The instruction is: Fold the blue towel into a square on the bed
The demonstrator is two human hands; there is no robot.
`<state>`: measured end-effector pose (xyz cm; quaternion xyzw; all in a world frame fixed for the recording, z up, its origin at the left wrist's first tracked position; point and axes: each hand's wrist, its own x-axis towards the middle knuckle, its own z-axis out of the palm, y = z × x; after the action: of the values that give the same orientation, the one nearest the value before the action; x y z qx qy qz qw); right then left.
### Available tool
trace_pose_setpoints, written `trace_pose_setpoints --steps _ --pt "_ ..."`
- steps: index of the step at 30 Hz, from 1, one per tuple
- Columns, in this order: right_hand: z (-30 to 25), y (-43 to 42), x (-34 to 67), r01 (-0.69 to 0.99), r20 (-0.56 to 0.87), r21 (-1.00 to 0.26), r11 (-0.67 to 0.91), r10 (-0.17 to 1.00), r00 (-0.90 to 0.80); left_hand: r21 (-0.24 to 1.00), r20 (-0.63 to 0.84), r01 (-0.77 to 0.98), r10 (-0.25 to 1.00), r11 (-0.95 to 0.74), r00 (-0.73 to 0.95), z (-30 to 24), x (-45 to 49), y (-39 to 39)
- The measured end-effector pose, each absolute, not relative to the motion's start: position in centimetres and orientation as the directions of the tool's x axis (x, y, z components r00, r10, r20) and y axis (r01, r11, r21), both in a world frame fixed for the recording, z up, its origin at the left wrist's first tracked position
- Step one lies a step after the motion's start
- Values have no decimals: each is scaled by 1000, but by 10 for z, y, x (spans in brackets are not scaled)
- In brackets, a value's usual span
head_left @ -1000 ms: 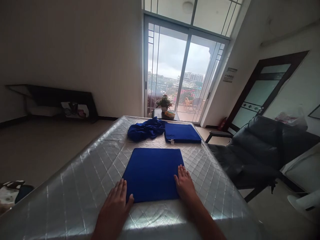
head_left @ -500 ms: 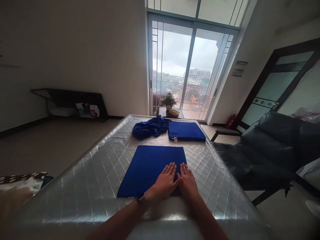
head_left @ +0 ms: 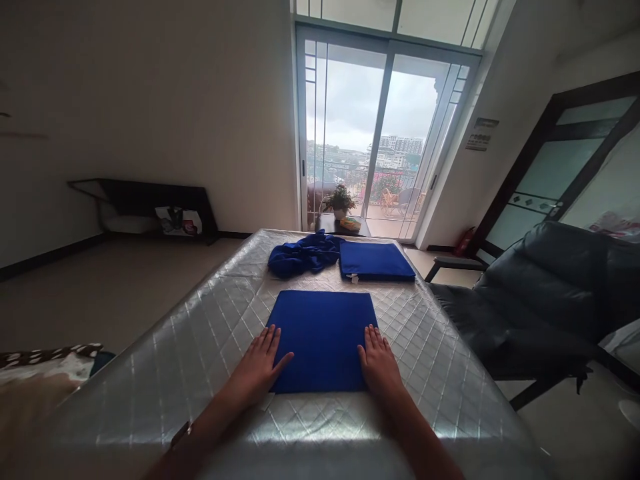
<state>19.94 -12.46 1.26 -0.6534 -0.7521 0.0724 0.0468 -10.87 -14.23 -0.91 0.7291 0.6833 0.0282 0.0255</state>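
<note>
A folded blue cloth [head_left: 323, 340] lies flat in front of me on the silver quilted table cover [head_left: 200, 373]. My left hand [head_left: 257, 360] rests on its left edge, fingers extended and thumb spread over the fabric. At the right edge my right hand [head_left: 377, 357] lies flat, fingers stretched forward. Neither hand grips anything. Farther back is a neat folded blue stack [head_left: 377, 260] with a white tag at its front. Left of that stack sits a crumpled blue cloth [head_left: 303, 255].
A black armchair [head_left: 530, 307] stands along the table's right side. Beyond the far end, a potted plant [head_left: 340, 200] is on a small table before the sliding glass door [head_left: 345, 113]. A dark low bench [head_left: 160, 207] is by the left wall.
My left hand has moved left from beside the right hand to the cloth's left edge. The cloth's left side now sits farther in, so it looks narrower. The right hand stays at the right edge.
</note>
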Motion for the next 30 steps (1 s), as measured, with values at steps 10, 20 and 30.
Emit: trace_pose_setpoints --steps 10,20,30 --pt "30 -109 198 972 11 -66 226 974 -226 108 -12 993 998 -54 56 -4 -103 -146" --pt "7 -57 197 976 26 -159 152 988 -150 150 -41 988 998 -47 54 7 -103 -150" --pt "2 -57 198 971 50 -182 155 988 -148 254 84 926 960 -280 267 12 -27 -120"
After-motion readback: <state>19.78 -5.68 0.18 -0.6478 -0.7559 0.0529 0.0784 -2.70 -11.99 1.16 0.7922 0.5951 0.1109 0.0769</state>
